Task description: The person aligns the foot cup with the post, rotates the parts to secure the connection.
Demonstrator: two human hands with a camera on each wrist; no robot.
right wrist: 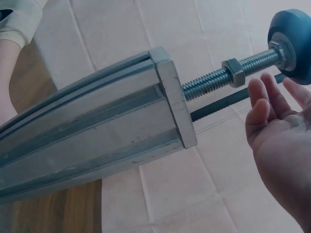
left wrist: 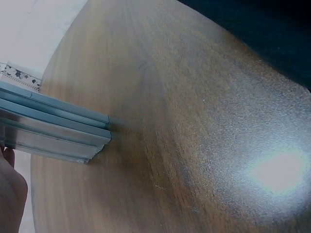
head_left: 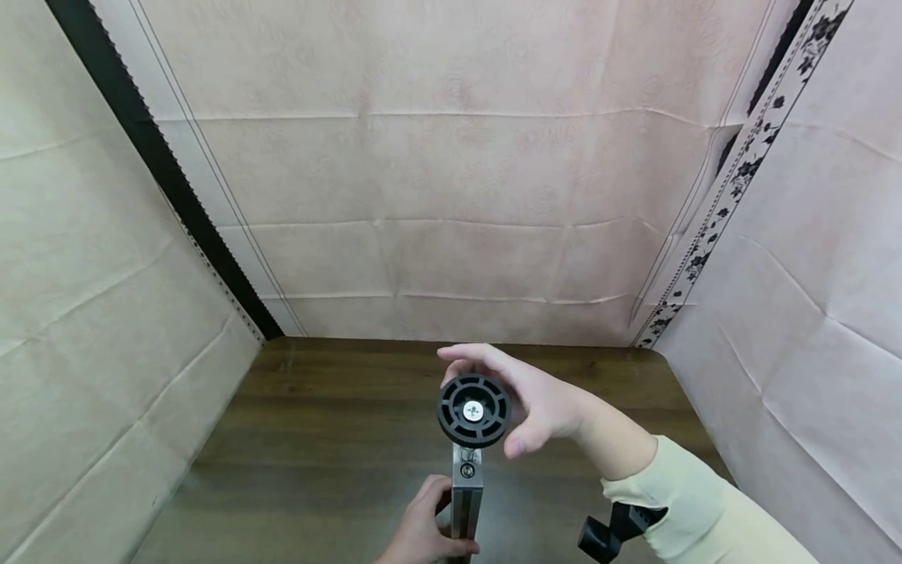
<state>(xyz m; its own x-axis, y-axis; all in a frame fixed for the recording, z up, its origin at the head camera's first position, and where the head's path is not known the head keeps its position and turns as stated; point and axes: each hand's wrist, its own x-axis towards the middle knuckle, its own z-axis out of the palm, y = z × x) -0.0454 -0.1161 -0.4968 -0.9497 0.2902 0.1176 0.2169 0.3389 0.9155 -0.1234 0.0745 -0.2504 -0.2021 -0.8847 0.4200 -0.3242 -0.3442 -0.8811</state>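
Note:
An aluminium extrusion profile (head_left: 467,501) stands up from the wooden table, gripped by my left hand (head_left: 421,526) with thumb and fingers on opposite sides. Its cut lower end shows in the left wrist view, at the tabletop. A metal plate (right wrist: 172,97) caps the top. From this plate rises a threaded rod (right wrist: 209,87) carrying a hex nut (right wrist: 235,73), with a black round levelling foot (head_left: 473,410) at its tip. My right hand (head_left: 539,395) is around the foot, fingers loosely bent behind it and thumb apart from it. Whether a fingertip touches the foot I cannot tell.
The brown wooden table (head_left: 310,423) lies beneath, bounded by creased pale cloth (head_left: 458,172) at the back and on both sides. A black device (head_left: 611,534) is strapped at my right wrist, by the sleeve. Light glares off the tabletop in the left wrist view.

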